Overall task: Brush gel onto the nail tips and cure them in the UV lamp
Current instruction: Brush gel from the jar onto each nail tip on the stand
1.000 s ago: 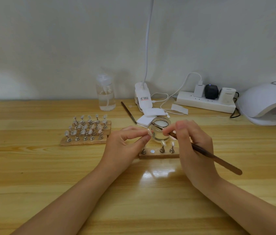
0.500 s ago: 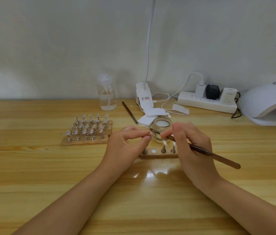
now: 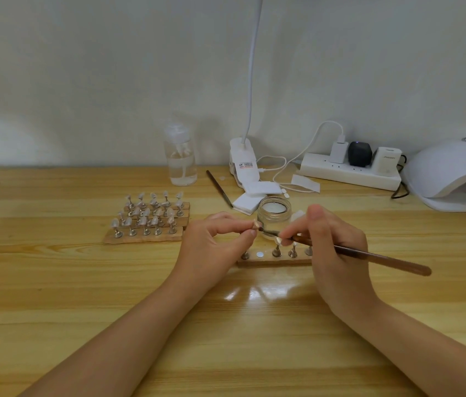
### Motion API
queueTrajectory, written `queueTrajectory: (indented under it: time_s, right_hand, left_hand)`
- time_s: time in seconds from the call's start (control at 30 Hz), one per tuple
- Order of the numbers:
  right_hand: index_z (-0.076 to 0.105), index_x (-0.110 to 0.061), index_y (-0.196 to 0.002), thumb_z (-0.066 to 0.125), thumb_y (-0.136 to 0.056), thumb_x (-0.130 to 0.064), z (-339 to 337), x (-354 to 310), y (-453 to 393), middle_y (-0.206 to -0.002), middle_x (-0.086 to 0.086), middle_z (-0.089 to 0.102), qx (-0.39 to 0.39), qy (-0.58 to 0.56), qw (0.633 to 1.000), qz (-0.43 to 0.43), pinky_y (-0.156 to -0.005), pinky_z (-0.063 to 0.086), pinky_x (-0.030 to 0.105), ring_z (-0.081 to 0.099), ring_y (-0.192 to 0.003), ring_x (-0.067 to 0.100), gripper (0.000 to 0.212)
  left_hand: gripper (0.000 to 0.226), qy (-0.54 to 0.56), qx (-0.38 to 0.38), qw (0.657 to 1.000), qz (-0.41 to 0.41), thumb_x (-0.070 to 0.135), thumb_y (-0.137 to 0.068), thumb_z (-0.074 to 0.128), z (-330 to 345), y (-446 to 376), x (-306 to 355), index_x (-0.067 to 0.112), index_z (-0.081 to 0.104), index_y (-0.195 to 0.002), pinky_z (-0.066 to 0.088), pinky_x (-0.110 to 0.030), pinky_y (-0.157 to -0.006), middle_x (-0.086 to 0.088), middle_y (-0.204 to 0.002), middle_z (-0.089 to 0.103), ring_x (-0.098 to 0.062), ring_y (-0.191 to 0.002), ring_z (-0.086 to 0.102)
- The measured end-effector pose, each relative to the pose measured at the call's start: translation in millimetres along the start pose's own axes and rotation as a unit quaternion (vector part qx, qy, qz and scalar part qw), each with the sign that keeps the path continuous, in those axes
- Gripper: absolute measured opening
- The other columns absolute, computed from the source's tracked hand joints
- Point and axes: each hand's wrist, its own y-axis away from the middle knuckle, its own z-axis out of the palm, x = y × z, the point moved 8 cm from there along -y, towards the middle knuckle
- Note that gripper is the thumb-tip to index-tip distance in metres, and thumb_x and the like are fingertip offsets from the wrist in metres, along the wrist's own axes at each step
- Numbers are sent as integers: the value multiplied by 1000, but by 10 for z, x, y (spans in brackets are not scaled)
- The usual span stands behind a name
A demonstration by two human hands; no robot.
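Observation:
My left hand [image 3: 211,247] pinches a small nail tip [image 3: 256,224] on its stand between thumb and forefinger. My right hand [image 3: 337,253] grips a brown brush [image 3: 375,257] like a pen, its bristle end touching the nail tip. Just behind them stands an open glass gel jar [image 3: 274,213]. A wooden holder strip [image 3: 271,261] with several metal nail stands lies under my hands. The white UV lamp [image 3: 455,173] sits at the far right.
A wooden rack [image 3: 145,222] with several nail tips on stands lies to the left. Behind are a clear pump bottle [image 3: 180,160], a second brush [image 3: 219,188], white pads [image 3: 254,193], a clip lamp base [image 3: 243,164] and a power strip [image 3: 349,171] with cables.
The brush tip has come out of the jar and down onto the nail tip in my left hand. My left hand has barely moved.

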Motion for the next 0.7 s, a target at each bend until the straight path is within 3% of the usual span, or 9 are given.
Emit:
queueTrajectory:
  time_s: [0.1, 0.27, 0.5, 0.6, 0.7]
  right_hand:
    - [63, -27, -61, 33, -88, -42, -47, -1, -5, -62, 0, 65, 15, -8, 1000, 0, -73, 45, 34, 61, -65, 11, 43]
    - [62, -34, -69, 34, -89, -41, 36, -73, -42, -67, -13, 64, 1, 40, 999, -21, -78, 47, 39, 61, -75, 4, 35]
    - [64, -30, -60, 36, -86, -45, 5, -33, -15, -57, -2, 64, 3, 19, 1000, -2, -75, 45, 49, 60, -65, 11, 41]
    - [64, -27, -57, 35, -87, -44, -28, 10, 14, -58, -4, 65, 5, -7, 1000, 9, -76, 45, 44, 61, -61, 10, 45]
    - [63, -25, -58, 34, -89, -41, -71, 40, 20, -59, -6, 65, 19, -34, 999, 8, -74, 45, 29, 61, -61, 6, 45]
  left_hand:
    - [17, -3, 1, 1000, 5, 2, -76, 69, 1, -6, 4, 18, 73, -81, 43, -6, -74, 7, -78, 68, 3, -78, 61]
    - [20, -3, 1, 1000, 7, 1, -75, 69, 1, -3, 6, 20, 73, -77, 43, -7, -74, 10, -75, 68, 3, -76, 61]
    - [17, -2, -4, 1000, -2, 2, -76, 69, 0, 2, -4, 19, 73, -80, 43, -7, -74, 10, -76, 67, 3, -77, 61]
    - [17, 7, -1, 1000, -3, 3, -76, 69, -9, 1, -3, 19, 73, -81, 44, -7, -75, 8, -79, 69, 2, -79, 62]
    - [18, 10, 1, 1000, 6, 3, -76, 69, -17, 1, 12, 21, 72, -78, 44, -7, -75, 9, -82, 70, 3, -81, 63]
